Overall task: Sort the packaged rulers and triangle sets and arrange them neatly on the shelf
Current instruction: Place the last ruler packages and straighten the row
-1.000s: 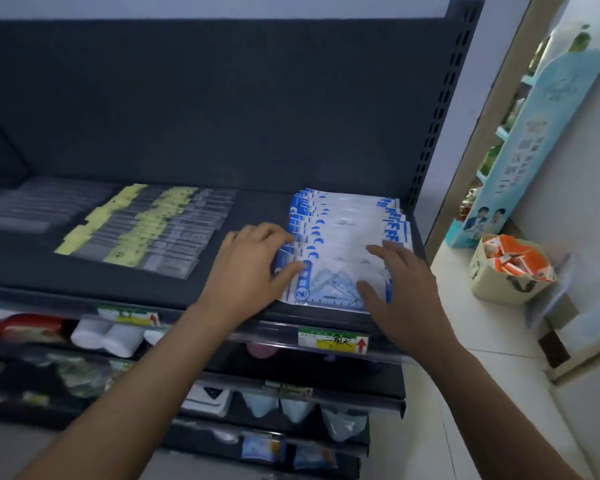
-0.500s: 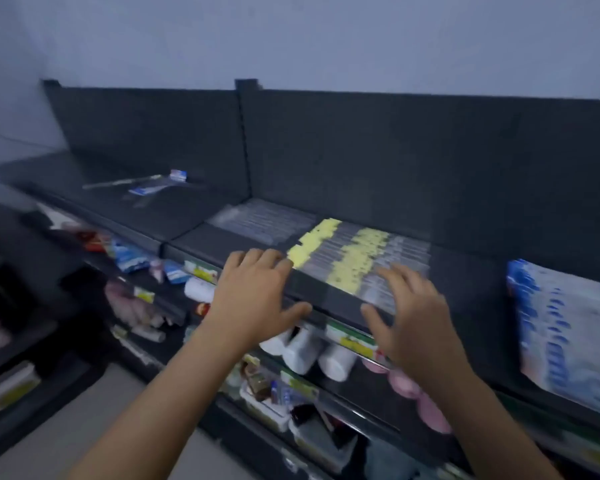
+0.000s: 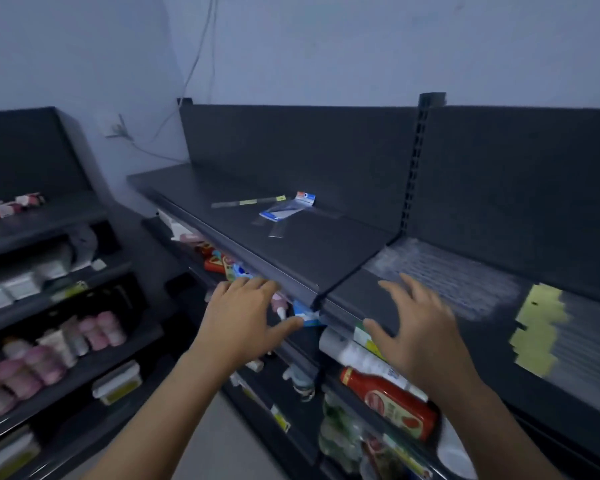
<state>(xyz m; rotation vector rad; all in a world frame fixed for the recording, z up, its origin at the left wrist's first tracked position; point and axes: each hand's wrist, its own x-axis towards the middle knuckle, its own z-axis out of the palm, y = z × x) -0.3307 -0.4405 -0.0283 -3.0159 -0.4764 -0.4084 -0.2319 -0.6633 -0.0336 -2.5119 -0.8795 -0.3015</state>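
Dark shelf point(image 3: 309, 251) runs in front of me. My left hand point(image 3: 246, 317) is spread wide, holding nothing, at its front edge. Loose packs point(image 3: 284, 211) lie up on it (a bit messy). My right hand point(image 3: 420, 327) is spread too, empty, near the neat rulers point(image 3: 465, 282).

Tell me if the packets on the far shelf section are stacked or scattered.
Scattered: the blue-topped packet lies askew, the ruler angled to its left, nothing aligned.

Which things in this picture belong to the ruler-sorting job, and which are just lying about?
Job: loose ruler, blue-and-white packet, clear ruler packs, yellow-labelled ruler packs.
Lying about: red bottle, pink bottles, wall cable.
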